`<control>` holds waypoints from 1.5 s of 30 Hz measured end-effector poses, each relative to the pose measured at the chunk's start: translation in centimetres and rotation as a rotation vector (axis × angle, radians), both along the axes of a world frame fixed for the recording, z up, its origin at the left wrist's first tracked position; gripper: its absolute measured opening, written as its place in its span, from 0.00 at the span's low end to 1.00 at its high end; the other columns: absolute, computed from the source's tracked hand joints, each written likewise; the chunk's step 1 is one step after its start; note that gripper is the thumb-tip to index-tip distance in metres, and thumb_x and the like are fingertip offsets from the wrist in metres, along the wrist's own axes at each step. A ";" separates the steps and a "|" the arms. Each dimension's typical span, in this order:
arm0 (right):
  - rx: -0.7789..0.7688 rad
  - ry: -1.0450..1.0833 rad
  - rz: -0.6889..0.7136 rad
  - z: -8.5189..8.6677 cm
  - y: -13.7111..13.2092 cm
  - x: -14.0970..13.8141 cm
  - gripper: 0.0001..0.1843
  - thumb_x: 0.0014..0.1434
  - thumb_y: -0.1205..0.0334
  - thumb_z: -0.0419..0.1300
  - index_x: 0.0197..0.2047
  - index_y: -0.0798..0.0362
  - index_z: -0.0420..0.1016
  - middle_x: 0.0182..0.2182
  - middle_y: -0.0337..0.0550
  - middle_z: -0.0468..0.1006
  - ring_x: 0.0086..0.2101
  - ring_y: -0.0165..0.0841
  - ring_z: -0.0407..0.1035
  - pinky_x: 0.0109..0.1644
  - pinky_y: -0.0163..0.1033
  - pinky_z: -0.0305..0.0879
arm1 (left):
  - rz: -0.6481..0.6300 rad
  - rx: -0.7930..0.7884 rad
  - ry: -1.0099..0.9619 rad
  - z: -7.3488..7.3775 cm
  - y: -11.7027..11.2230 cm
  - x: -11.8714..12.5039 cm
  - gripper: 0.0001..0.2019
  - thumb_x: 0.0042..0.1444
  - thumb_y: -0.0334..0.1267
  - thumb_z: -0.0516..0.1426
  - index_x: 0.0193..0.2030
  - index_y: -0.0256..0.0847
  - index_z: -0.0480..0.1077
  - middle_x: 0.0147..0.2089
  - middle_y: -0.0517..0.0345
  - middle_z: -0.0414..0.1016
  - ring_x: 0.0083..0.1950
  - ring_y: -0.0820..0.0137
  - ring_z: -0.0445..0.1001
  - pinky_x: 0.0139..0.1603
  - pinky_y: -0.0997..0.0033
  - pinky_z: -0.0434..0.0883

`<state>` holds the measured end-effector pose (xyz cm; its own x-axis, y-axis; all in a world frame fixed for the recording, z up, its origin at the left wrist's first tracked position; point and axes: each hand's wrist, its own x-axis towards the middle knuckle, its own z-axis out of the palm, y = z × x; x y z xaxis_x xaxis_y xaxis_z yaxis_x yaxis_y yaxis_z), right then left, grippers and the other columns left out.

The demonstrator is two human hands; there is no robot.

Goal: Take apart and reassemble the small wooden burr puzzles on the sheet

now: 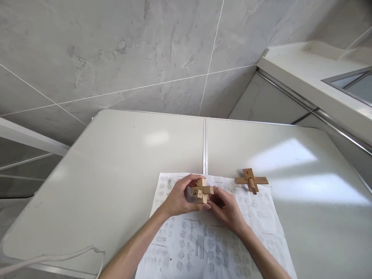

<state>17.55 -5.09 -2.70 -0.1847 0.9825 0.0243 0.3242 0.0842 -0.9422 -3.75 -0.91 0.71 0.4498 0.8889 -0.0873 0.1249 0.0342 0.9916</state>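
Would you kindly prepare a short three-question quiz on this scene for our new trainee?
1. True or false: the left hand lies flat on the table with nothing in its grip.
2. Which hand is nearer the darker wooden cross?
3. What lies beneath the hands: A, a towel; B, a printed sheet; C, a metal tray?

Key:
1. False; it holds the pale wooden block assembly.
2. The right hand.
3. B.
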 end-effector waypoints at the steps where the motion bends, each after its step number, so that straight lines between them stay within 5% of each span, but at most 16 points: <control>1: -0.005 0.009 0.007 0.0 0.0 0.0 0.09 0.64 0.59 0.66 0.34 0.47 0.70 0.25 0.37 0.72 0.25 0.35 0.64 0.29 0.39 0.57 | -0.005 0.011 0.005 0.0 0.0 0.0 0.35 0.46 0.49 0.76 0.60 0.45 0.73 0.45 0.55 0.78 0.45 0.64 0.74 0.47 0.65 0.73; 14: -0.065 0.057 0.086 0.6 0.4 0.4 0.07 0.65 0.60 0.66 0.36 0.48 0.71 0.27 0.37 0.74 0.27 0.34 0.65 0.30 0.38 0.58 | -0.031 0.095 0.046 -0.5 0.1 -0.3 0.38 0.48 0.51 0.76 0.65 0.51 0.73 0.50 0.53 0.75 0.46 0.64 0.71 0.49 0.64 0.72; 17: -0.090 0.112 0.097 1.0 0.4 0.2 0.05 0.66 0.60 0.65 0.45 0.47 0.74 0.31 0.39 0.77 0.29 0.36 0.69 0.32 0.39 0.62 | -0.035 0.121 0.039 -0.4 0.2 -0.2 0.36 0.49 0.50 0.76 0.64 0.52 0.73 0.50 0.54 0.74 0.46 0.64 0.71 0.50 0.64 0.73; 23: -0.100 0.202 0.142 1.8 0.5 0.2 0.23 0.70 0.56 0.64 0.65 0.44 0.67 0.33 0.39 0.77 0.30 0.36 0.69 0.33 0.39 0.63 | -0.027 0.123 -0.024 -0.3 0.5 -0.1 0.35 0.48 0.47 0.77 0.63 0.50 0.74 0.52 0.52 0.74 0.49 0.62 0.75 0.52 0.63 0.74; 28: -0.079 0.201 0.107 1.7 0.7 0.3 0.10 0.75 0.54 0.59 0.54 0.47 0.74 0.29 0.37 0.72 0.27 0.35 0.68 0.32 0.40 0.62 | -0.011 0.048 -0.042 -0.2 0.5 -0.3 0.36 0.47 0.47 0.77 0.63 0.49 0.74 0.50 0.53 0.75 0.50 0.62 0.76 0.51 0.65 0.74; 36: -0.062 0.257 0.038 1.7 0.6 -0.3 0.08 0.77 0.54 0.56 0.48 0.49 0.71 0.32 0.39 0.75 0.25 0.31 0.69 0.30 0.38 0.64 | 0.070 -0.160 -0.157 0.2 0.7 -0.6 0.40 0.45 0.52 0.78 0.64 0.45 0.74 0.46 0.52 0.78 0.50 0.60 0.76 0.52 0.64 0.74; 45: 0.072 0.005 -0.058 1.5 0.6 -0.4 0.05 0.74 0.59 0.59 0.49 0.48 0.74 0.30 0.39 0.76 0.27 0.34 0.69 0.30 0.39 0.64 | 0.176 -0.277 -0.202 -0.2 0.8 -1.2 0.40 0.47 0.56 0.76 0.65 0.47 0.73 0.47 0.54 0.72 0.37 0.72 0.68 0.33 0.76 0.66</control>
<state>17.13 -4.52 -1.21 -0.1273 0.9872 0.0960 0.3255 0.1330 -0.9361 -4.92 -0.07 0.50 0.3253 0.9092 -0.2599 -0.1035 0.3075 0.9459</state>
